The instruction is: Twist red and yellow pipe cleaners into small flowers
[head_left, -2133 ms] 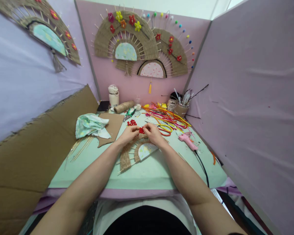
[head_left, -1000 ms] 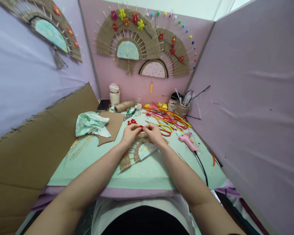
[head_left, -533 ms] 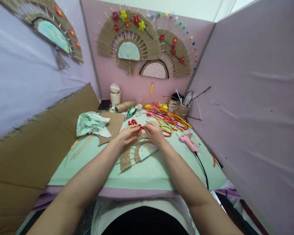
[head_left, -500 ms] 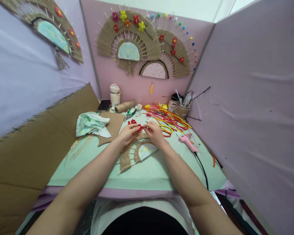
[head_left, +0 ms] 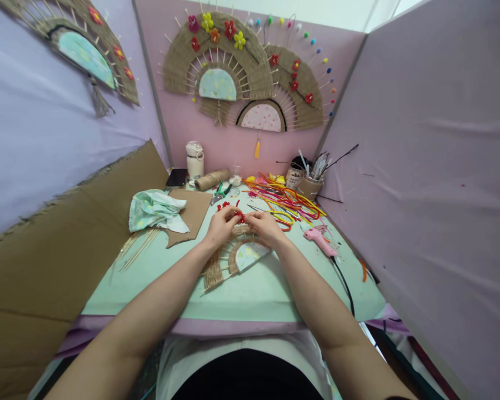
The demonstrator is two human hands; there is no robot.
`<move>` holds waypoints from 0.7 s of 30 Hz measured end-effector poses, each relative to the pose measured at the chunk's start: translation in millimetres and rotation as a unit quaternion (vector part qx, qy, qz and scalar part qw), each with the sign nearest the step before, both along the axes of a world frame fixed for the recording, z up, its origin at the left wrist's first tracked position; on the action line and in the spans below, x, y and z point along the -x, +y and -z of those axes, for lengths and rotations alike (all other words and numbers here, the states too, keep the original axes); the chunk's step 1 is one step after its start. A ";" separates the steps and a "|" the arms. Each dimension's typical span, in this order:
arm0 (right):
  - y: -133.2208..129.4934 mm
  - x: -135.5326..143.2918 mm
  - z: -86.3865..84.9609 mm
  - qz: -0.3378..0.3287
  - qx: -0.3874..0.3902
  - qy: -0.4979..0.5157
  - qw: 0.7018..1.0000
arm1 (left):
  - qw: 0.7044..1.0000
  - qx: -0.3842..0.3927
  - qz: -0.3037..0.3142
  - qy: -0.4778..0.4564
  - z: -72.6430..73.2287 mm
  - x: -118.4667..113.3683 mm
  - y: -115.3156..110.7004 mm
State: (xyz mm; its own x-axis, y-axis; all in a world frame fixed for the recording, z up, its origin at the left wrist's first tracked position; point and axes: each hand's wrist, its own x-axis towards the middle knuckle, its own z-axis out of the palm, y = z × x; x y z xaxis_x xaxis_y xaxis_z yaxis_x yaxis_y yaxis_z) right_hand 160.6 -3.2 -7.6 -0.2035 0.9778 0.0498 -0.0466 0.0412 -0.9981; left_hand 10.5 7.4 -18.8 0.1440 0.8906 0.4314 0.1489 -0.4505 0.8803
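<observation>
My left hand [head_left: 221,226] and my right hand [head_left: 263,225] meet above the table's middle, fingers closed on a red pipe cleaner [head_left: 241,218] between them. A short end of it sticks up by my left fingers. Its bent shape is mostly covered by the fingertips. Below my hands lies a twine-woven fan [head_left: 215,273] on sticks, with a pale patterned half-circle [head_left: 250,255] at its centre. Just behind my left hand are small red pipe-cleaner flowers [head_left: 225,205], partly hidden.
Loose coloured pipe cleaners [head_left: 291,200] spread at the back right, near a pink glue gun [head_left: 320,242]. At left lie a crumpled cloth [head_left: 156,210], cardboard [head_left: 196,203] and thin sticks [head_left: 140,250]. Behind stand a white bottle [head_left: 195,160], a twine roll [head_left: 212,180] and a cup of tools [head_left: 309,188].
My left wrist has turned and its fingers now arch over the red pipe cleaner. My right hand has shifted slightly, and one red end now points up. The view has tilted a little.
</observation>
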 end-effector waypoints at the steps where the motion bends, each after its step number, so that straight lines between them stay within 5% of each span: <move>1: -0.1 0.7 0.4 0.014 -0.015 -0.022 1.000 | 1.000 -0.003 -0.003 -0.001 0.9 -0.2 0.7; 6: 2.9 2.2 9.0 0.087 -0.142 -0.156 0.974 | 0.999 0.024 -0.002 -0.023 4.7 -2.4 2.7; 10: 5.4 -1.5 12.7 0.111 -0.286 -0.312 0.899 | 0.991 0.108 0.027 -0.073 3.9 -2.3 3.0; 13: 5.4 -5.4 9.8 0.089 -0.405 -0.385 0.825 | 0.960 0.231 0.052 -0.146 -1.2 3.0 2.9; 16: 3.3 -7.1 5.4 0.074 -0.470 -0.404 0.781 | 0.904 0.343 0.120 -0.225 -7.3 11.2 3.6; 19: 0.6 -5.7 2.9 0.058 -0.476 -0.372 0.795 | 0.878 0.378 0.148 -0.255 -10.3 15.8 4.3; 21: -0.1 -3.8 2.7 0.064 -0.426 -0.314 0.846 | 0.901 0.333 0.131 -0.247 -10.5 15.0 4.2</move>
